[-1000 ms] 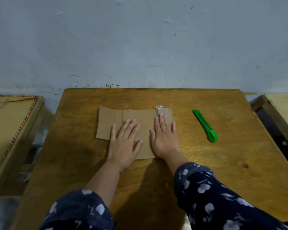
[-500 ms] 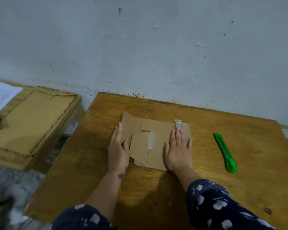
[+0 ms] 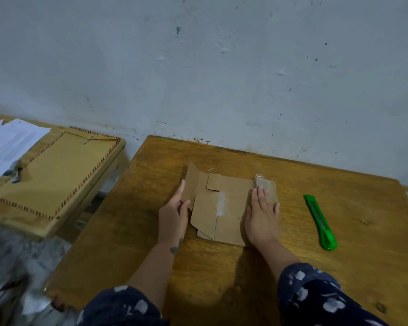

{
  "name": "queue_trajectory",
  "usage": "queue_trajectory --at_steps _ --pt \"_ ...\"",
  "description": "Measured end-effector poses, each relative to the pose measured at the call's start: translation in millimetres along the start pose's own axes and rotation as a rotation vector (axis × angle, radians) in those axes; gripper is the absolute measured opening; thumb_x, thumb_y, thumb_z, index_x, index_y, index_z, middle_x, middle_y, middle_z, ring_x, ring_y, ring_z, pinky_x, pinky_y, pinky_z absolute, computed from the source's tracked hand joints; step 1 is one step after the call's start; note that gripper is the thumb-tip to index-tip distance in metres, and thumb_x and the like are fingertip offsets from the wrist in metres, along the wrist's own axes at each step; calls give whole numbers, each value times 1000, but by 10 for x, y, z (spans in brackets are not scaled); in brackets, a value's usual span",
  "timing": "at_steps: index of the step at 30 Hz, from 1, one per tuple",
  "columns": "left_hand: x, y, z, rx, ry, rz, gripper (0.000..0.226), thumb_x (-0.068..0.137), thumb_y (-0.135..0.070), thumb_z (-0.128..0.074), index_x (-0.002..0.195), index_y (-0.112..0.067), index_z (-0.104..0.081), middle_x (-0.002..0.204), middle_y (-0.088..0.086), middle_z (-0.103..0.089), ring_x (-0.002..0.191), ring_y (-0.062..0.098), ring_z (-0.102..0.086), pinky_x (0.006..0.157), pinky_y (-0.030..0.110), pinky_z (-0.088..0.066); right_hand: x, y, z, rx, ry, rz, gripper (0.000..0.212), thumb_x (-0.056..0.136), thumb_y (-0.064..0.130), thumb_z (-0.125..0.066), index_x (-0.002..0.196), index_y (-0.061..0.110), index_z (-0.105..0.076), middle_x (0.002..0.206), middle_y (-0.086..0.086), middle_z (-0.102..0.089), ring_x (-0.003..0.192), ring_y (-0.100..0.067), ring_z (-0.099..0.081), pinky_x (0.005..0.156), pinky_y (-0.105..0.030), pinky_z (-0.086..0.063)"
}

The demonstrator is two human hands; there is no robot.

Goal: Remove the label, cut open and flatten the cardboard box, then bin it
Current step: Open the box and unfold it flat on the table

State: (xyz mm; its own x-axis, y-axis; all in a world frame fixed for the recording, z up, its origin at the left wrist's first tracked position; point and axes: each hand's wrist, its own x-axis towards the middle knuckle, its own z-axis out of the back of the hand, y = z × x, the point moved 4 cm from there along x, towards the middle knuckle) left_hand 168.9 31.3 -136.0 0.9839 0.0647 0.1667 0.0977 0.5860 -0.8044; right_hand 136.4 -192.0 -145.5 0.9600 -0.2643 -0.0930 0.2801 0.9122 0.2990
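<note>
The flattened brown cardboard box (image 3: 224, 203) lies in the middle of the wooden table (image 3: 339, 267), its flaps spread and a strip of clear tape on its far right corner. My left hand (image 3: 173, 216) grips the left flap at its edge, thumb on top, and that flap is tilted up a little. On the right part of the cardboard rests my right hand (image 3: 262, 216), palm down with fingers together. The green utility knife (image 3: 319, 221) lies on the table to the right of my right hand, apart from it.
A second wooden table (image 3: 57, 184) stands to the left with a large brown envelope on it and white papers (image 3: 7, 142) at its far left. A gap separates the two tables. A pale wall (image 3: 222, 67) runs right behind both.
My left hand slid off the top of the cardboard to its left edge and took hold of the left flap, which lifted. The camera turned left. My right hand stayed pressing.
</note>
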Motion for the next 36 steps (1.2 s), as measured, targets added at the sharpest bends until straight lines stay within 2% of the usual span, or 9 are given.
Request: queue_trajectory --at_steps 4,8,10,12,15,23,28,32,36 --pt "-16 15 -72 -84 7 82 57 95 -9 -52 143 -33 -34 128 7 -62 101 19 -66 88 38 -55 10 -9 44 39 8 -1 64 98 16 -31 151 13 2 161 -3 9 147 -15 11 120 -45 5" --pt "-26 -61 -114 -190 -36 60 54 97 -9 -49 136 -42 -34 79 -20 -60 66 17 -55 65 34 -54 35 -25 80 103 -3 -25 62 97 11 -32 152 13 -2 161 -2 5 148 -14 8 120 -44 4" --pt "-37 -158 -104 -199 -57 -8 52 97 -11 -50 137 -41 -35 65 -6 -58 53 27 -50 52 37 -52 50 -29 98 157 -4 -33 60 98 10 -32 152 13 -5 162 -1 3 148 -14 6 120 -44 3" --pt "-57 -273 -82 -175 -86 -83 49 96 -11 -52 138 -32 -39 56 6 -54 44 19 -41 42 33 -40 61 -38 123 218 -12 -40 58 99 10 -31 152 14 -7 162 0 0 148 -13 4 120 -43 2" --pt "-94 -488 -81 -141 -89 -168 46 94 -11 -56 136 -24 -45 50 -12 -41 42 6 -34 40 17 -26 58 -66 168 312 -16 -37 56 100 11 -31 152 16 -10 161 2 -3 148 -11 1 121 -42 1" --pt "-219 -861 -409 38 89 -279 42 91 -26 -60 132 -29 -51 95 -9 -71 70 -4 -58 66 5 -48 16 -190 306 633 -57 -34 53 101 11 -35 151 17 -17 160 3 -11 147 -10 -6 121 -38 -7" --pt "-287 -1021 -663 237 125 -451 39 91 -29 -60 130 -23 -57 126 -6 -64 111 7 -62 97 23 -48 -9 -308 384 814 -40 -30 50 101 11 -35 149 17 -22 159 2 -14 146 -10 -9 118 -27 -9" --pt "-313 -1103 -903 507 282 -473 42 97 -30 -50 138 -24 -48 140 -4 -53 121 12 -55 98 28 -47 -6 -364 410 892 -30 -37 49 101 11 -35 149 17 -23 159 1 -15 146 -11 -12 120 -30 -10" --pt "-338 -1157 -1008 707 358 -499 39 96 -17 -51 135 -18 -47 130 3 -60 108 20 -60 85 32 -51 16 -344 358 719 6 10 52 102 18 -35 151 21 -17 160 6 -8 146 -7 -6 120 -32 -8"
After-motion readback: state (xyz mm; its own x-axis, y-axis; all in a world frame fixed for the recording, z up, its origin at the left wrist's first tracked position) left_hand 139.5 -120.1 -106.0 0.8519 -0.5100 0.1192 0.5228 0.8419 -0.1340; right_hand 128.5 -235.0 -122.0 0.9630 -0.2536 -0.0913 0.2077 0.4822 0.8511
